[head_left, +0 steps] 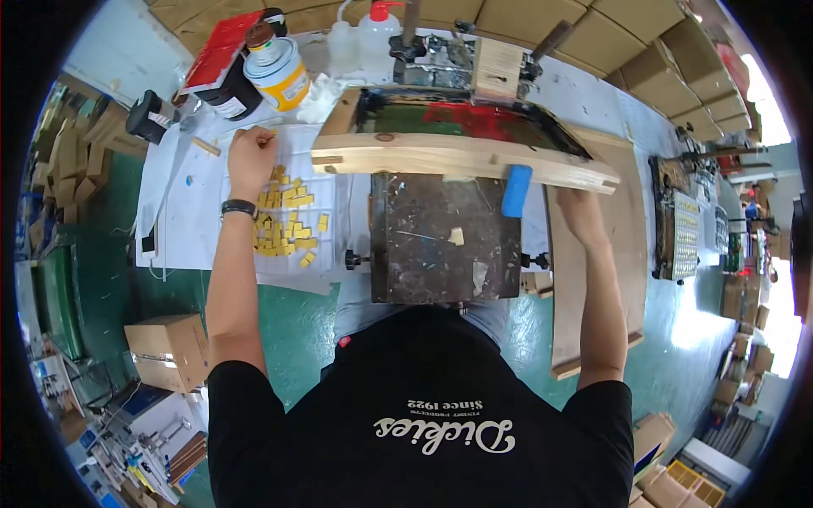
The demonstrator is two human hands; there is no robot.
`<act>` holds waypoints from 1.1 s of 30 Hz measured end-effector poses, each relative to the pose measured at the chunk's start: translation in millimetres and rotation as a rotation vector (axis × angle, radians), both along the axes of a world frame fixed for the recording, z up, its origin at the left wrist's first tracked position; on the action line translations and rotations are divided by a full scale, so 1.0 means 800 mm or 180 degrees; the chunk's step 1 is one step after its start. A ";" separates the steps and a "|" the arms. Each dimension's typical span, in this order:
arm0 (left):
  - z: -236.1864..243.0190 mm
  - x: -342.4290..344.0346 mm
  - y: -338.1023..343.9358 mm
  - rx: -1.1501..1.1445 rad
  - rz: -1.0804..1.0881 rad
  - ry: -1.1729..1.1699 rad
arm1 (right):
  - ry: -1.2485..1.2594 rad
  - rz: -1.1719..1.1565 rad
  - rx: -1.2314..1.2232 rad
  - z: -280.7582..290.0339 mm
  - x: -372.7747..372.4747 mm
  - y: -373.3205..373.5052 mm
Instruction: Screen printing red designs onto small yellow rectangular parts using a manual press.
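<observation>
My left hand is over the left side of the table with its fingers pinched together. A bit of yellow shows at its fingertips, apparently one small yellow piece. Just below it, many small yellow pieces lie scattered on a white sheet. My right hand reaches up to the right end of a wooden screen-printing frame; the frame hides its fingers. The frame sits tilted above a dark, stained board, with a blue block at its front edge. One small yellow piece lies on that board.
Tins, a dark tub and squeeze bottles stand at the back left. Clamps hold the frame's rear. A long brown board lies at the right. Cardboard boxes line the back; another box is on the floor.
</observation>
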State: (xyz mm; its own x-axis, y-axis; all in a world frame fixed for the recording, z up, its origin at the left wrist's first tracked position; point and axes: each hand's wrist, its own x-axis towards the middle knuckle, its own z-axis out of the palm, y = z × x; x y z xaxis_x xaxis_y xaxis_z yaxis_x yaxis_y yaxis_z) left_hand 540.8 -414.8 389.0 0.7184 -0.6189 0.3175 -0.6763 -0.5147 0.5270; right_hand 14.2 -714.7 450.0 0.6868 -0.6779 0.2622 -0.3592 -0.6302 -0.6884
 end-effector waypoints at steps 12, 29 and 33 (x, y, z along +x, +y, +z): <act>0.053 -0.189 -0.017 -0.0812 -0.1011 0.0534 | 0.0629 0.0790 -0.0909 0.028 0.102 0.048; 0.048 -0.304 -0.144 -0.0094 -0.2001 -0.0167 | -0.0008 -0.1114 0.0706 -0.004 -0.066 0.005; 0.086 -0.325 -0.127 0.0583 -0.2135 -0.0315 | 0.0089 -0.2061 0.0585 -0.051 -0.171 -0.056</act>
State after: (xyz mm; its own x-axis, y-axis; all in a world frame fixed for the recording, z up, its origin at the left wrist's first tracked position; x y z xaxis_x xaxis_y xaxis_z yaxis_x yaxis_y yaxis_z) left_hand 280.8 -516.0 457.4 0.1359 -0.9682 0.2100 -0.9192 -0.0441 0.3913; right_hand -122.9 -759.4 409.1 0.1314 -0.9871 0.0911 -0.6444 -0.1549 -0.7488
